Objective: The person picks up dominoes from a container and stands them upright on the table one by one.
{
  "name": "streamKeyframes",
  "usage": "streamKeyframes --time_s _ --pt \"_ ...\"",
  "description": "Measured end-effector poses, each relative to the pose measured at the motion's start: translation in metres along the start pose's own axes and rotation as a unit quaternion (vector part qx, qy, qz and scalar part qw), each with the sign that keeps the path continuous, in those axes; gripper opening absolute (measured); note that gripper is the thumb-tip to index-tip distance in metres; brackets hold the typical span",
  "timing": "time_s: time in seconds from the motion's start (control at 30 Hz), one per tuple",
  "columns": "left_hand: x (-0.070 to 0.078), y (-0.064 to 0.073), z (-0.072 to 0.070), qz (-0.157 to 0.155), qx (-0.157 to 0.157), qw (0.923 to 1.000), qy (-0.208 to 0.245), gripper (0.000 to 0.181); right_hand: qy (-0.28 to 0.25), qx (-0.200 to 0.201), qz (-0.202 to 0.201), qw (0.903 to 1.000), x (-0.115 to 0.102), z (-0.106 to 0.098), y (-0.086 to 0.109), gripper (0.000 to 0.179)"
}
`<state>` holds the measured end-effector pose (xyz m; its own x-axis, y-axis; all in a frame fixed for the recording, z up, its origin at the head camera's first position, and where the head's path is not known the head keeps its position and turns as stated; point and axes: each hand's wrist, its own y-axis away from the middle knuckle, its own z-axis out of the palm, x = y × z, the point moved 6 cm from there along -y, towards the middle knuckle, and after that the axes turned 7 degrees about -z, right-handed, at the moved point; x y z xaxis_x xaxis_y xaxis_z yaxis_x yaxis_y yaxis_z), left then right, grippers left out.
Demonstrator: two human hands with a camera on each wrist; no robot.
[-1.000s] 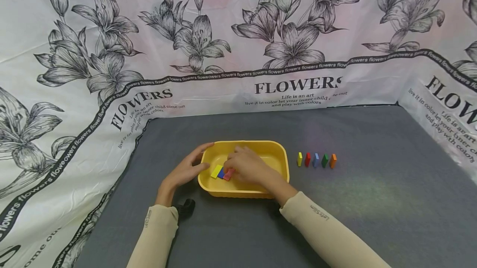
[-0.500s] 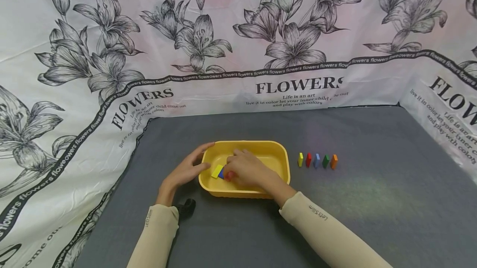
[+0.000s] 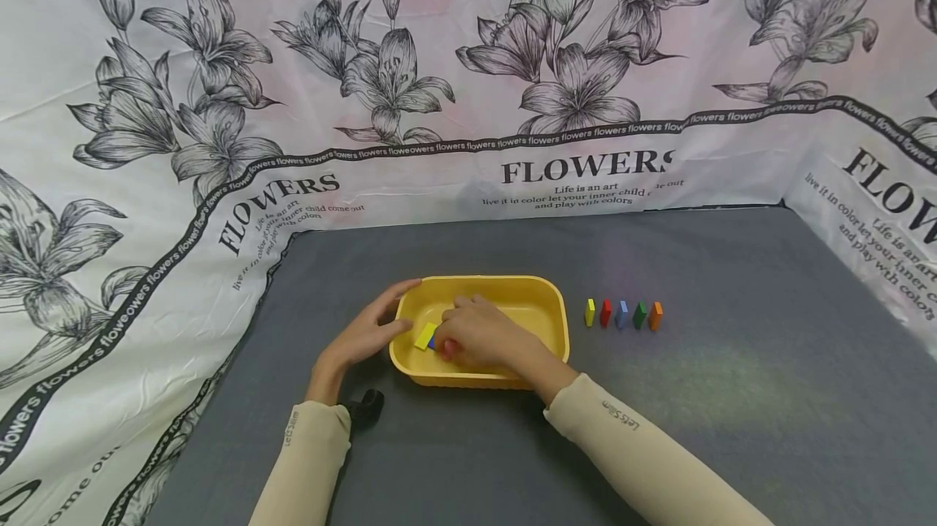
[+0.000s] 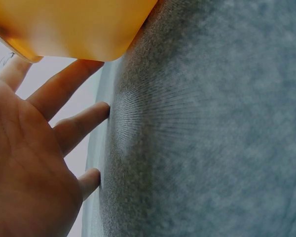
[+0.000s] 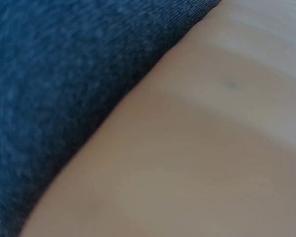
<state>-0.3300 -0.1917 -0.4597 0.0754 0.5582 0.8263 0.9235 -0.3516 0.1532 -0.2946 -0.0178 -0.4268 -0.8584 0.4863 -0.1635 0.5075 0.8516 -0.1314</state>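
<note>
A yellow plastic bin (image 3: 420, 380) stands on the grey table. My left hand (image 3: 366, 333) rests at its left rim, thumb over the edge. In the left wrist view the fingers (image 4: 74, 128) are straight and spread, one touching the outside of the bin (image 4: 74, 29). My right hand (image 3: 483, 332) is inside the bin with curled fingers, pinching a red block (image 3: 448, 349) that they partly cover. To its left lie a yellow block (image 3: 425, 336) and a blue block (image 3: 433, 342), mostly hidden. The right wrist view shows no hand, only a blurred tan surface.
Right of the bin, several small blocks stand upright in a row, from a yellow one (image 3: 590, 312) to an orange one (image 3: 655, 315). A black object (image 3: 368, 408) is beside my left wrist. Flower-printed cloth (image 3: 410, 184) borders the table at the back and sides.
My right fingers have closed in over the red block, which now shows less and looks turned. The blue block is more covered. My left hand and the bin stay put.
</note>
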Motion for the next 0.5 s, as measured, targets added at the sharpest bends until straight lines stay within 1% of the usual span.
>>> streamKeyframes --time_s 0.13,0.2,0.23,0.33,0.43,0.47,0.5 --pt "-0.0002 -0.0007 0.0008 -0.001 0.002 1.0000 -0.003 0.065 0.006 -0.019 0.005 0.9998 -0.0005 0.0013 -0.0001 0.008" --pt "0.0007 -0.0006 0.0013 0.003 0.000 1.0000 -0.004 0.064 0.003 -0.025 0.009 0.9996 -0.0006 0.0015 0.0002 0.009" --pt "0.0048 0.0013 0.0012 0.003 -0.003 1.0000 -0.002 0.065 0.001 -0.028 0.012 0.9995 -0.0007 0.0014 0.0004 0.009" --pt "0.0050 0.0013 0.0011 0.005 -0.005 1.0000 0.000 0.064 -0.007 -0.040 0.020 0.9990 -0.0006 0.0020 0.0000 0.011" --pt "0.0039 0.0010 0.0006 0.005 -0.005 1.0000 0.000 0.064 -0.007 -0.051 0.025 0.9983 -0.0005 0.0035 -0.0010 0.015" --pt "-0.0005 -0.0011 0.0005 0.007 -0.002 1.0000 -0.002 0.064 -0.006 -0.055 0.026 0.9981 -0.0004 0.0041 -0.0013 0.016" --pt "-0.0010 -0.0011 0.0003 0.008 -0.002 1.0000 -0.002 0.064 -0.005 -0.056 0.027 0.9980 -0.0002 0.0048 -0.0016 0.017"
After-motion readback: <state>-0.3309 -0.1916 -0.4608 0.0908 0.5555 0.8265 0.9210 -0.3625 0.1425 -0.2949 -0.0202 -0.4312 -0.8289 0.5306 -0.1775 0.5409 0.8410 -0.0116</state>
